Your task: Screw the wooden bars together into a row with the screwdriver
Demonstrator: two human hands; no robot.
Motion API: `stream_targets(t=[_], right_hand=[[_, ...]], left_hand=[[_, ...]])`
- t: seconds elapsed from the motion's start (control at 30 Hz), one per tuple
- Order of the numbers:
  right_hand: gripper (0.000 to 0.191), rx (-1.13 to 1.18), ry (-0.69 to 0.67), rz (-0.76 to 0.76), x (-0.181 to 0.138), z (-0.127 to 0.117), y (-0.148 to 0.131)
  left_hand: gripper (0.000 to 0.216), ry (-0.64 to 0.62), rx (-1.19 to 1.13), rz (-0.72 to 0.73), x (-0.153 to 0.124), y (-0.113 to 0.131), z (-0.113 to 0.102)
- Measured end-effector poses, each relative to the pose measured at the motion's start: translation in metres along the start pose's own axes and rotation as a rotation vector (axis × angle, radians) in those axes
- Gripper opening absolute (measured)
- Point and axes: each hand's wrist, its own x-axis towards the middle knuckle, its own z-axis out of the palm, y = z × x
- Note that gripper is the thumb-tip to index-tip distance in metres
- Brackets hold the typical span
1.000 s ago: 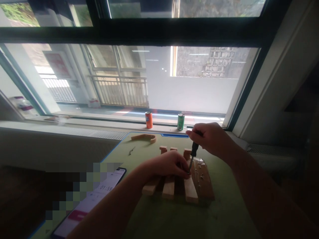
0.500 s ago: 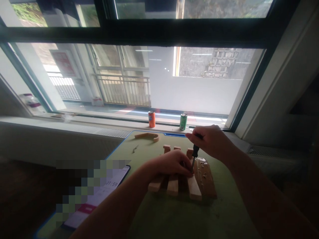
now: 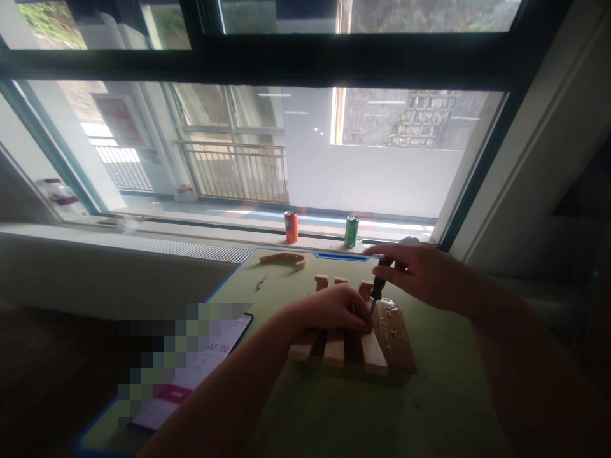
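My right hand (image 3: 420, 277) grips the black handle of a screwdriver (image 3: 377, 287). The tool stands nearly upright, its shaft pointing down at a wooden slat (image 3: 375, 355). Beside the tip, my left hand (image 3: 334, 306) rests across the wooden slats with thumb and finger pinched; whatever is between them is too small to make out. Two more slats, a middle one (image 3: 334, 351) and a left one (image 3: 303, 346), run under that hand. To the right of them lies a wooden board (image 3: 403, 359), with a shiny clear wrap and small dark bits on its surface.
A curved wooden piece (image 3: 281, 258) and a small metal piece (image 3: 260, 284) lie at the table's back left. A phone (image 3: 195, 375) showing a timer is by my left forearm. An orange can (image 3: 291, 228) and a green can (image 3: 351, 231) stand on the windowsill.
My right hand has shifted slightly right and its fingers have loosened and spread around the screwdriver handle. My left hand stays pinched at the tip.
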Motion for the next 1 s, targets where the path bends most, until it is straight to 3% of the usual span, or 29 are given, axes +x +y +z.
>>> stream_targets(t=[0.2,0.4,0.47,0.63,0.8,1.0], right_hand=[[0.033,-0.112,0.086,-0.015,0.002,0.001,-0.007],[0.029,0.06,0.051,-0.078,-0.003,-0.002,-0.018],[0.023,0.041,0.081,-0.066,-0.001,0.0,-0.019],[0.029,-0.069,0.183,-0.036,0.007,0.013,-0.02],[0.034,0.054,0.15,-0.128,0.006,0.019,-0.023],[0.026,-0.061,0.186,-0.106,0.008,0.018,-0.02]], left_hand=[[0.027,-0.015,-0.009,-0.027,0.0,0.001,-0.001],[0.028,-0.02,-0.046,-0.03,0.001,-0.003,0.0],[0.028,-0.019,-0.043,-0.012,0.001,-0.003,0.0],[0.028,-0.002,-0.046,-0.022,0.0,-0.001,0.001],[0.03,0.009,-0.044,-0.022,-0.001,-0.001,0.001],[0.027,0.002,-0.026,0.001,-0.002,0.002,0.0]])
